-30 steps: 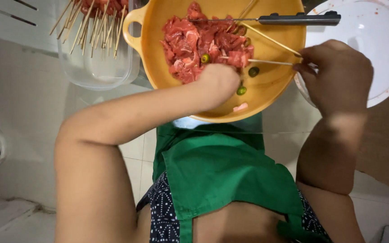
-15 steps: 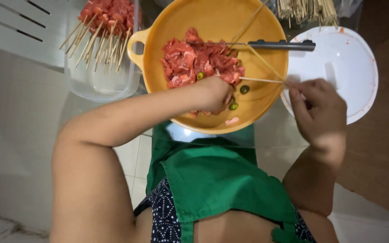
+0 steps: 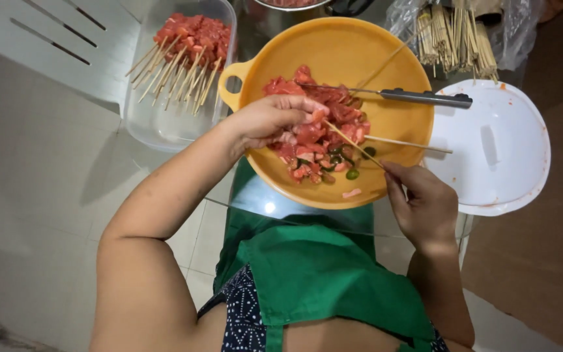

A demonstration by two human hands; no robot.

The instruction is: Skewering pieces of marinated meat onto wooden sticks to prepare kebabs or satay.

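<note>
Pinched tight, the right hand (image 3: 425, 208) grip has a bamboo skewer (image 3: 353, 145) by its near end, tip angled into the meat (image 3: 314, 133). Left hand (image 3: 272, 120) fingers close on a red chunk over the orange bowl (image 3: 333, 58). Beyond, finished skewers (image 3: 187, 49) fill a clear tub (image 3: 164, 127).

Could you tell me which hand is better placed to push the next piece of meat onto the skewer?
The left hand: it already pinches a meat piece at the tip of the skewer, over the orange bowl. The right hand holds the skewer's other end.
</note>
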